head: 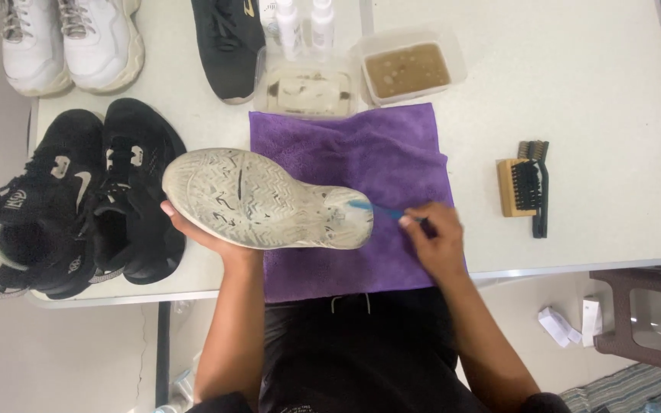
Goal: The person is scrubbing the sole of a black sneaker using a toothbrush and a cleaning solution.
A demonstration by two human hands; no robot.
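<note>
1. The left hand (204,233) gripped a shoe (265,199) from beneath, fingers curled around its far edge, holding it sole-up just above the front left part of a purple cloth (380,164).
2. The shoe's long axis ran left to right across the view, slightly tilted, with one end over the table's (590,99) left half and the other near the cloth's middle.
3. The right hand (439,241) was closed narrowly on a blue brush (380,209), whose handle pointed left toward the shoe; its tip touched the sole's right end.
4. So the sole lay directly left of the right hand, and the brush lined up roughly with the shoe's length. The right hand was nearer to that end; the left supported the wider end.
5. Beyond the cloth stood two tubs (407,69), one holding brownish water, and two small bottles (304,23).
6. Well to the right lay two more brushes (525,187), side by side and untouched.
7. On the left sat a pair of black shoes (86,199), with white shoes (70,38) farther back.
</note>
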